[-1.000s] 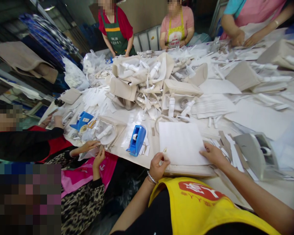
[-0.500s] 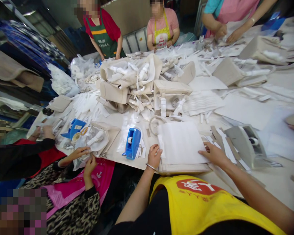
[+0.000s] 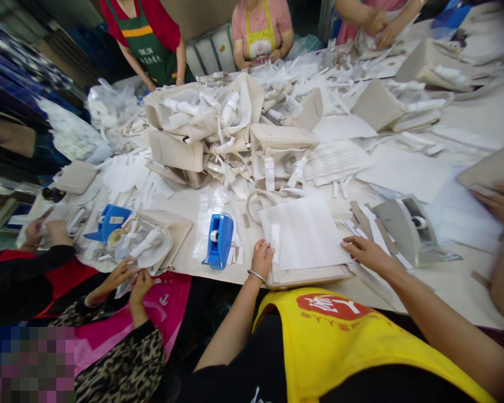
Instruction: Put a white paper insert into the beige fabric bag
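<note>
- Presently, item one: white sheet (image 3: 304,232), lying flat on top of a beige bag (image 3: 311,276) at the near table edge (image 3: 218,277), directly in front of the person in the yellow apron.
- Left hand (image 3: 262,258): fingers curled over the sheet's left edge, pressing on a small white strip (image 3: 275,251) there (whether it is pinched or only pressed, I cannot tell).
- Right hand (image 3: 366,253): fingers spread flat and open, resting on the sheet's right edge, gripping nothing.
- Risk: the sheet is held only by fingertip pressure at two edges; uneven pressure could likely skew it off the bag beneath.
- Risk: the bag overhangs close to the table edge; a push toward the body may tip it off.
- Blue tape dispenser (image 3: 218,240), just left of the left hand; a sideways sweep of the wrist could knock it.
- Grey tape dispenser (image 3: 407,229), near the right hand, with loose strips between (these could snag or get dragged under the sheet).
- Heap of beige bags (image 3: 218,134), behind the sheet; a slide from it could bury the work.
- Another person's hand (image 3: 502,204), far right, well apart.
</note>
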Motion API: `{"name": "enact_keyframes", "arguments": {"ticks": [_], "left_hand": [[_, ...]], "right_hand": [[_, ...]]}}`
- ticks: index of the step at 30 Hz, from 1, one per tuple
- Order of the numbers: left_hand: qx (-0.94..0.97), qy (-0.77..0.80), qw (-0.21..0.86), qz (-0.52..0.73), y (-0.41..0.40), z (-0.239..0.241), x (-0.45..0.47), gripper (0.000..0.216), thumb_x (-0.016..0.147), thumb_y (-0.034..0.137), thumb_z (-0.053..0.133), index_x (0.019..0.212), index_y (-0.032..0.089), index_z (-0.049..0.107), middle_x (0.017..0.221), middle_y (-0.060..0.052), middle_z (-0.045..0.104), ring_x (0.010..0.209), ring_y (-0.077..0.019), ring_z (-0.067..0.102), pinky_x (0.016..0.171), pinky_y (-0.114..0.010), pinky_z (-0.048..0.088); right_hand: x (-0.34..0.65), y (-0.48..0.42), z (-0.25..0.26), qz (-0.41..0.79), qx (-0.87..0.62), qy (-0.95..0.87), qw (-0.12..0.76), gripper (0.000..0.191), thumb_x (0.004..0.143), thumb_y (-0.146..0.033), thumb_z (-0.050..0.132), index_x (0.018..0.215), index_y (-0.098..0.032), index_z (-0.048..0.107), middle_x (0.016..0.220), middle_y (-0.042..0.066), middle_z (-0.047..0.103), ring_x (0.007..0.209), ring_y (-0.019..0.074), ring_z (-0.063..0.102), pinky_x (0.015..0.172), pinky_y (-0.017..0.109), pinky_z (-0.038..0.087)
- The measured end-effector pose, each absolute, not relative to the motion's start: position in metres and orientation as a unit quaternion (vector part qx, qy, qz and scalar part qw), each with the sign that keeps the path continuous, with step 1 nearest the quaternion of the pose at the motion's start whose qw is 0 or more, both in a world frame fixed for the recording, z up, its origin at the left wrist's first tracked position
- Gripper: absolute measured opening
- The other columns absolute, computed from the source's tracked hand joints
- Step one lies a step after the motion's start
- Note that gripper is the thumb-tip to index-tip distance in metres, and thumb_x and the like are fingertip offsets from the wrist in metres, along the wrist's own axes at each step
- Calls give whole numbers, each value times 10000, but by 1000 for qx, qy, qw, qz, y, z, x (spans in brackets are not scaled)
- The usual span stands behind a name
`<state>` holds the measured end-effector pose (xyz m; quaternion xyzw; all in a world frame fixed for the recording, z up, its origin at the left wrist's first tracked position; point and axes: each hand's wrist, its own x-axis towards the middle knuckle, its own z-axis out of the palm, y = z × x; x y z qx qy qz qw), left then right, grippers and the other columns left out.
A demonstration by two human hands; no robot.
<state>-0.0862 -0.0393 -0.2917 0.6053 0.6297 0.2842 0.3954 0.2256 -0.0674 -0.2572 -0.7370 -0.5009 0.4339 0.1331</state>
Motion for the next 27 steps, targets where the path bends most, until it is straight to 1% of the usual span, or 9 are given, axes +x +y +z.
{"name": "enact_keyframes", "arguments": {"ticks": [2, 5, 7, 9, 11, 16, 20, 23, 27], "left_hand": [[592, 624, 418, 292, -40, -292, -86, 236, 748, 266, 472, 908, 121, 568, 1104, -127, 451, 1009, -176, 468, 878, -349, 414], [579, 631, 413, 310, -42, -289, -86, 252, 736, 291, 494, 903, 122, 578, 1044, -112, 482, 965, -165, 488, 848, -326, 432], [580, 640, 400, 307, -43, -286, -84, 258, 731, 302, 501, 898, 125, 585, 994, -100, 498, 892, -150, 509, 793, -308, 453], [584, 650, 387, 295, -44, -282, -82, 254, 729, 300, 500, 897, 132, 587, 938, -84, 509, 810, -133, 520, 734, -290, 464], [586, 659, 375, 285, -44, -277, -81, 240, 730, 288, 494, 891, 136, 588, 893, -70, 508, 750, -118, 519, 702, -279, 467], [593, 685, 326, 270, -46, -271, -77, 209, 725, 254, 488, 856, 130, 594, 821, -52, 484, 675, -101, 498, 718, -283, 460], [610, 682, 297, 272, -47, -272, -75, 204, 727, 258, 487, 851, 136, 593, 808, -43, 467, 676, -104, 492, 729, -283, 453], [617, 677, 307, 259, -45, -274, -76, 210, 739, 266, 472, 850, 132, 590, 795, -47, 475, 693, -114, 497, 728, -286, 452], [623, 679, 307, 238, -45, -277, -77, 188, 745, 268, 467, 824, 147, 587, 781, -46, 487, 713, -130, 498, 745, -311, 451]], "right_hand": [[239, -84, -253, 504, -713, -466, 143, 401, 735, -488, 437, 964, -174, 536, 839, 67, 595, 727, 188, 557, 587, 269, 441], [252, -112, -242, 549, -668, -482, 139, 424, 676, -487, 543, 1006, -220, 557, 934, 47, 584, 818, 206, 540, 623, 264, 445], [252, -124, -229, 575, -644, -484, 140, 519, 668, -475, 569, 1121, -234, 494, 792, 25, 584, 730, 185, 535, 566, 247, 426], [248, -126, -215, 604, -626, -469, 156, 641, 703, -467, 544, 1261, -235, 330, 640, -14, 527, 577, 140, 490, 480, 221, 378], [242, -122, -203, 620, -615, -458, 165, 666, 727, -456, 528, 1297, -243, 257, 594, -36, 484, 503, 106, 435, 428, 196, 326], [236, -106, -196, 693, -595, -377, 152, 465, 677, -450, 584, 1058, -186, 548, 627, -1, 540, 493, 93, 452, 388, 179, 323], [230, -94, -208, 748, -560, -265, 240, 369, 657, -407, 605, 912, -141, 584, 673, 37, 584, 484, 93, 491, 417, 196, 400], [221, -81, -221, 713, -582, -266, 286, 329, 626, -346, 622, 876, -144, 553, 717, 57, 604, 516, 113, 532, 448, 216, 439], [210, -60, -242, 566, -693, -426, 135, 283, 686, -324, 524, 906, -148, 548, 522, -1, 550, 362, 104, 449, 344, 213, 335]]}}
